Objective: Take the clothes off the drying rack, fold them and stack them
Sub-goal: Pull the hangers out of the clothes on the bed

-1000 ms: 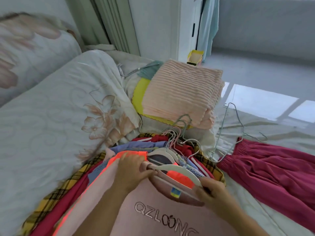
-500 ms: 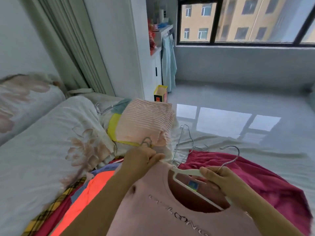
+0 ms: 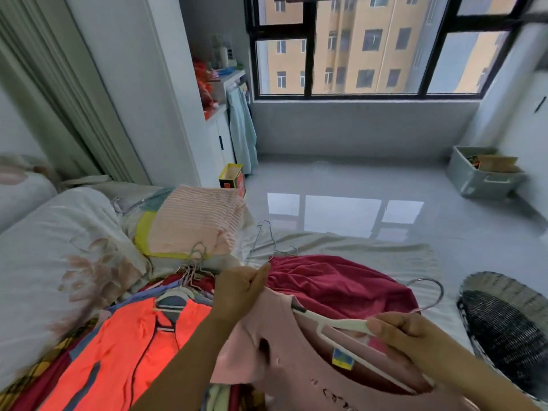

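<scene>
Left hand [image 3: 240, 289] pinches one pink shirt [image 3: 284, 378], right hand [image 3: 415, 336] grips one hanger [image 3: 341, 322] (white).

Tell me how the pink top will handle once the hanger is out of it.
Probably floppy: the pink top sags and creases below the pinch of the left hand. Likely light, since that pinch alone lifts its shoulder. The white hanger in the right hand looks rigid, so the cloth may collapse without it.
</scene>
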{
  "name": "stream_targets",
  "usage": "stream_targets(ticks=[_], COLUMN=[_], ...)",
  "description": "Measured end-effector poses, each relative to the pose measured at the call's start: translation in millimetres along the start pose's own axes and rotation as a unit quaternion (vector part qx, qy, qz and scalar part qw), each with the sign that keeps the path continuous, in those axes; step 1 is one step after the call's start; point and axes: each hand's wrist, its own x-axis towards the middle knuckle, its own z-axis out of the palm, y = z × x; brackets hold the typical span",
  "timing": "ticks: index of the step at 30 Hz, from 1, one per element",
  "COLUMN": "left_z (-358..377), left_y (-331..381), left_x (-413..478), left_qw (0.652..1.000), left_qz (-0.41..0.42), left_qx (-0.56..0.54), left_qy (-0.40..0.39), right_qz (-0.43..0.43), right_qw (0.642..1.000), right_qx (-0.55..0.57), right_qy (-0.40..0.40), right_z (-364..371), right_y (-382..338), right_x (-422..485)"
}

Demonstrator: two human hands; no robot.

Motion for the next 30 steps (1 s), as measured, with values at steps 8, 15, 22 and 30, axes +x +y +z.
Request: stream_targets(ticks=[8, 15, 22, 30], left_z=[3, 4, -21, 20], left_y=[8, 16, -16, 63], left_x=[-27, -45, -81, -86], left_qw=[0.994, 0.972, 0.937, 0.913], left_qz=[-0.059, -0.186, -0.273, -0.282], left_qx=[0.057, -0.009, 0.066, -0.133], left_qy=[-0.070, -0.146, -0.206, -0.262], right_qz=[0.019, 0.013, -0.007, -0.033], right_qw=[0.994, 0.991, 0.960, 0.959], right_qx=[0.106, 0.131, 0.278, 0.271], right_qy=[0.035, 0.030, 0.023, 0.073], right_z=[-49, -63, -71, -44], right_y=[43, 67, 74, 76], right_x=[-55, -42, -16, 17])
